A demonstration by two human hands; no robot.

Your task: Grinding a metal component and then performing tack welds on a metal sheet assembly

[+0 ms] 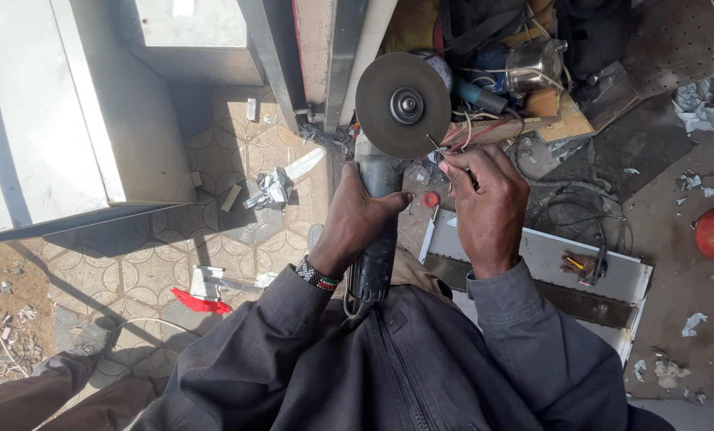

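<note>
Sunlight strikes our angle grinder (377, 239): left hand (357, 219) grips its body, right hand (485, 203) pinches a thin metal pin (437, 148) against the matte round disc (403, 104).

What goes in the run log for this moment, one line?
left hand: grips grinder body | right hand: holds thin metal piece against disc | below: white panel, tiled floor

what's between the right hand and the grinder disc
In the head view, a thin metal piece pinched in the right hand bridges the gap, its tip at the edge of the disc; nothing else lies between.
</note>
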